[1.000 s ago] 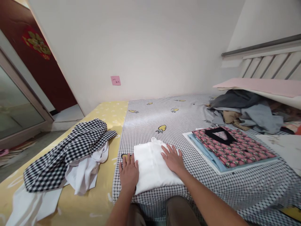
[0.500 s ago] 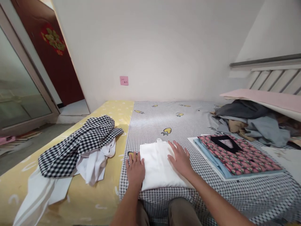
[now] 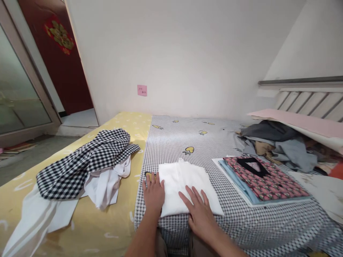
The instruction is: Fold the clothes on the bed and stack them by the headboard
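A folded white garment (image 3: 174, 178) lies flat near the front edge of the bed, on a checked sheet (image 3: 171, 135). My left hand (image 3: 154, 192) rests palm down along its left edge, fingers stretched out and slightly spread. Across the lower right part of the garment lies my right hand (image 3: 199, 210), flat with its fingers apart. Neither hand grips the cloth. To the right is a stack of folded clothes, topped by a pink patterned garment (image 3: 273, 182) with a black neckline.
On the yellow sheet (image 3: 136, 125) at left, a black-and-white checked garment (image 3: 88, 164) lies crumpled with white clothes (image 3: 104, 185). Grey and dark clothes (image 3: 284, 142) are heaped at right under a pink board-like sheet (image 3: 300, 119). A white wall (image 3: 187, 60) stands behind the bed.
My right hand has moved from the garment's upper right part down toward its near edge. The left hand stays at the left edge. The view has shifted slightly.
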`<action>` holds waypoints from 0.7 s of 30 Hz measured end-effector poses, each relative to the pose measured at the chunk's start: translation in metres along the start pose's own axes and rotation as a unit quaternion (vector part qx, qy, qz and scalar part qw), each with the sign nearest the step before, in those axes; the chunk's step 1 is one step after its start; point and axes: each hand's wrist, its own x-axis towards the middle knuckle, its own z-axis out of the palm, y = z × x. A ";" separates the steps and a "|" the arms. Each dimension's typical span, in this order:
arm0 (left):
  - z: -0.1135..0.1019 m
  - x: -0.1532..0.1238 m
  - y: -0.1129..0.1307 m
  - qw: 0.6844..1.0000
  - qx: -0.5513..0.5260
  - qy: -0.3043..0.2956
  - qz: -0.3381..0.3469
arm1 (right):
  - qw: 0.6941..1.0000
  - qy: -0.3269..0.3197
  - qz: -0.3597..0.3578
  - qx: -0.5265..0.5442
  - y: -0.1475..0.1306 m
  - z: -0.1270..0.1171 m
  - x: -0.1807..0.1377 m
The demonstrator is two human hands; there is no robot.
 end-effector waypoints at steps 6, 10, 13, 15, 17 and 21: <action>-0.004 -0.001 0.000 1.000 0.009 0.008 0.007 | 1.000 0.001 0.009 0.020 -0.016 -0.005 0.009; -0.005 0.000 0.000 1.000 0.018 0.009 0.011 | 0.994 -0.052 0.042 0.088 -0.015 -0.014 0.019; -0.004 0.001 0.000 1.000 0.021 0.009 0.007 | 0.988 -0.065 0.051 0.127 -0.008 -0.018 0.025; -0.004 0.002 0.000 1.000 0.023 0.005 0.005 | 0.989 -0.072 0.057 0.117 -0.004 -0.018 0.027; -0.006 0.002 0.000 1.000 0.023 -0.003 0.006 | 0.990 -0.082 0.068 0.093 -0.003 -0.015 0.028; -0.011 0.004 -0.001 1.000 0.012 -0.019 0.002 | 0.989 -0.103 0.062 0.089 0.000 -0.011 0.034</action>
